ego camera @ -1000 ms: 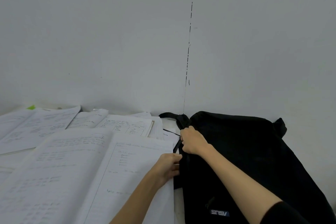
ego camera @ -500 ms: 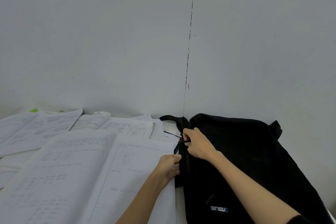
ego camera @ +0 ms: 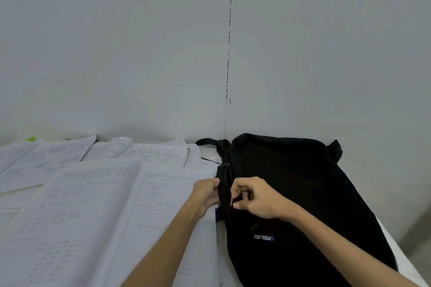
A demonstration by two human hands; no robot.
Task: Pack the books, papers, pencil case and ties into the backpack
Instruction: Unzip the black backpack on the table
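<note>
A: Start nearest. What's spread at the worktop's near-left?

B: An open book (ego camera: 98, 216) with handwritten pages, lying flat and reaching almost to the backpack (ego camera: 303, 193). Nothing from it is packed yet, as far as I can see.

A: And the bag?

B: Flat on the worktop's right side, front face up, logo toward the near edge, its top toward the far edge by the wall (ego camera: 140, 53). It looks laid down so that the side seam faces the hands.

A: What are the hands doing?

B: The left hand (ego camera: 206, 194) has its grip curled round the bag's left edge, just beside the book. I'd judge it's bracing the cloth. The right hand (ego camera: 254, 198) has its grip closed in a pinch, fingertips (ego camera: 235, 205) together on something small and dark at the seam, probably the zip pull, though it's too dark to be sure.

A: So one holds, one pulls?

B: That's my reading: the step in hand is opening the bag, and holding the edge taut keeps the zip from bunching.

A: Farther back?

B: More papers (ego camera: 154, 155) and another open book (ego camera: 46, 161) lie along the far-left edge. A strap (ego camera: 207, 142) loops out at the bag's top. I can't spot the pencil case or the ties.
</note>
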